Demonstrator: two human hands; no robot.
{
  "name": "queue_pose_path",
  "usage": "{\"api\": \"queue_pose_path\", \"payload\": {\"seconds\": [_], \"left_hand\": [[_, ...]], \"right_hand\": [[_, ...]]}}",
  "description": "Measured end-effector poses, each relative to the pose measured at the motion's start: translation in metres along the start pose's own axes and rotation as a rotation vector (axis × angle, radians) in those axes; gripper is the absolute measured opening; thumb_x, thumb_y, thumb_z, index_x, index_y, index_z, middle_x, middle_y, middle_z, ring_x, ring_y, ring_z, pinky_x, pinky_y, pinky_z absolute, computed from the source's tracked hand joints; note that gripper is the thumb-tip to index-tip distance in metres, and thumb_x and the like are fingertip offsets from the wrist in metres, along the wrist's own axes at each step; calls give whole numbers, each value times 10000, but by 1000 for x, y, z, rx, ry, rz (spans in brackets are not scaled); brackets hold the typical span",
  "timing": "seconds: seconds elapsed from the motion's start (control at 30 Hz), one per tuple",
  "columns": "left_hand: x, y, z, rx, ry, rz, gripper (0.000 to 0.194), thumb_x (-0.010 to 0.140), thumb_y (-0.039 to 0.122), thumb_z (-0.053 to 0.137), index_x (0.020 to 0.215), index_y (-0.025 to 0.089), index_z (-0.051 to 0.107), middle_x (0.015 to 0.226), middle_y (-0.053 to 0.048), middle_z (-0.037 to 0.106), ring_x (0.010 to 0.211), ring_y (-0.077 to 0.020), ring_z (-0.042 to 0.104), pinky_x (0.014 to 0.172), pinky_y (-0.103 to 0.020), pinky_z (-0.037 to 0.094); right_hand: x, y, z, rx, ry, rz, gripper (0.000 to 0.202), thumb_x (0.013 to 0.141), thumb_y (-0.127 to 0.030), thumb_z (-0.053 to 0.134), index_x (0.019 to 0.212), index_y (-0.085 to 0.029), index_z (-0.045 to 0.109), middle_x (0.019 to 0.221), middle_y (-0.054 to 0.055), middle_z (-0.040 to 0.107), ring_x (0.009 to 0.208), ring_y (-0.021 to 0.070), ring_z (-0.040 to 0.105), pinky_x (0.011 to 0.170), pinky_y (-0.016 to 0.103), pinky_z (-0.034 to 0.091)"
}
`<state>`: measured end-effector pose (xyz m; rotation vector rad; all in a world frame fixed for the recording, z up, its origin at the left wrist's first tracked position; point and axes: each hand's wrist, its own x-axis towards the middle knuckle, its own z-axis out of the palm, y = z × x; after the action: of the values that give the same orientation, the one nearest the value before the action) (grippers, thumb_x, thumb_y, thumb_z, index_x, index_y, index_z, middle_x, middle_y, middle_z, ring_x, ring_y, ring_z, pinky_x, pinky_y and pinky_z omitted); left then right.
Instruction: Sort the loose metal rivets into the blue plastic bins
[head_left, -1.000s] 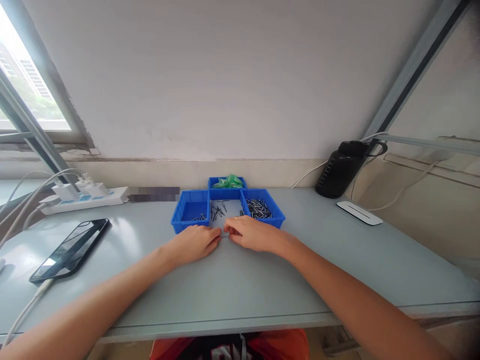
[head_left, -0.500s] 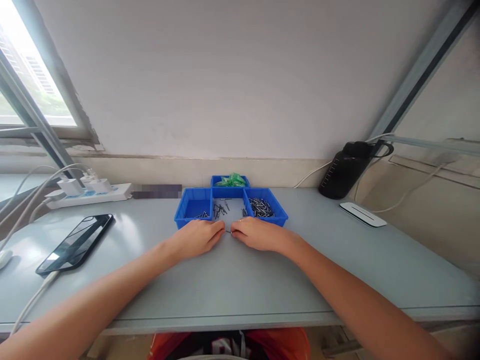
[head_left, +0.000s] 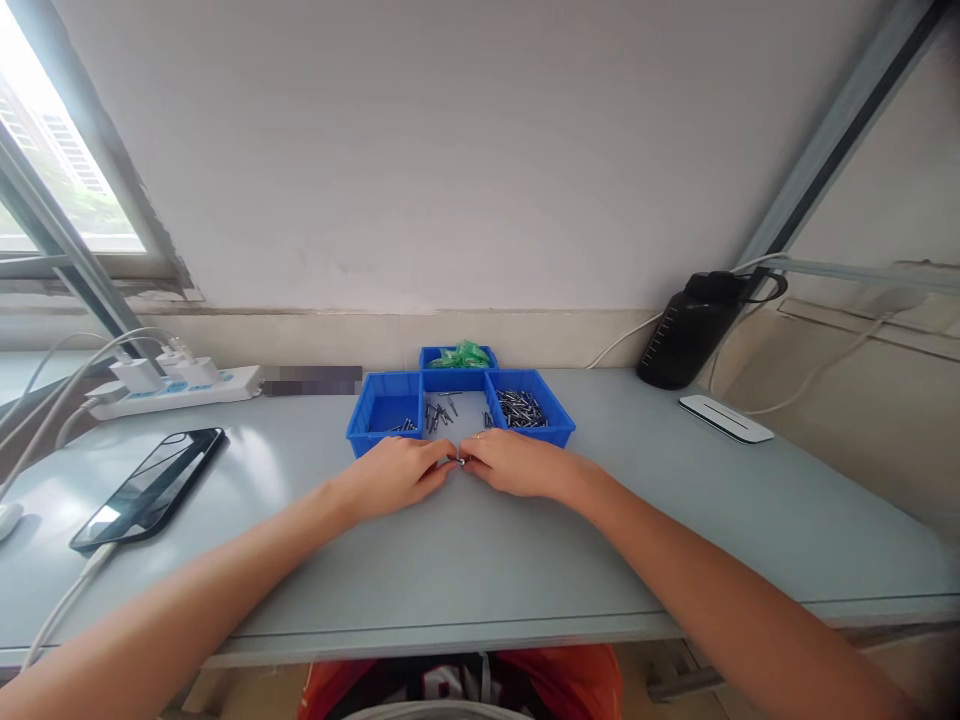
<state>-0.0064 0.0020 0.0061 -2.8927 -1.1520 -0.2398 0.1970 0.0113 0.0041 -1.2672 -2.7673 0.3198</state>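
Note:
My left hand [head_left: 401,472] and my right hand [head_left: 517,463] meet fingertip to fingertip over the table in front of the blue bins. Between them is a small metal part [head_left: 460,461], pinched by the fingers of both hands. Several metal pins [head_left: 438,416] lie loose between the side bins. The right blue bin [head_left: 561,436] holds a heap of metal pins [head_left: 523,408]. A few pins are in the left blue bin [head_left: 363,438]. Green plastic [head_left: 465,354] fills the back blue bin [head_left: 459,380].
A phone [head_left: 150,488] with a cable lies on the table [head_left: 450,580] at left, near a power strip [head_left: 240,383]. At right stand a black bottle [head_left: 686,330] and, lying flat, a white-topped pad [head_left: 725,418]. An orange container [head_left: 592,685] is below the table edge.
My left hand's fingertips have moved right, closing the gap to my right hand at the metal part. The view has shifted slightly.

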Motion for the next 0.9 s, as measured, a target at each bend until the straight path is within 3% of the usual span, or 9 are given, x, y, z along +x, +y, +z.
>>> {"api": "queue_pose_path", "payload": {"seconds": [0.23,0.47,0.73,0.9], "left_hand": [[1,-1,3,-29,2,-20,269,926,307,411,1125,243,580,764,-1,670,692,-157,625,592,-239,394],[2,-5,5,68,-27,-57,299,949,299,317,971,211,601,736,-30,663,660,-168,621,551,-244,358],[2,-4,11,106,-58,-41,339,960,333,282,853,199,574,640,-29,623,587,-178,608,504,-253,323],[1,-4,10,105,-61,-27,297,943,285,291,843,202,558,610,-20,594,565,-180,586,492,-258,296]], "right_hand": [[0,0,-2,-2,-22,13,208,924,-239,365,868,-202,561,901,61,646,780,177,599,613,264,401],[-4,5,-9,33,-60,95,202,918,-302,392,909,-216,575,905,57,660,783,166,612,587,239,390],[-8,-7,-19,101,74,31,327,953,-393,322,803,-217,552,749,15,614,658,137,538,532,237,331],[-6,-3,-17,8,-3,39,306,946,-343,362,798,-202,589,726,34,625,667,149,553,539,244,336]]}}
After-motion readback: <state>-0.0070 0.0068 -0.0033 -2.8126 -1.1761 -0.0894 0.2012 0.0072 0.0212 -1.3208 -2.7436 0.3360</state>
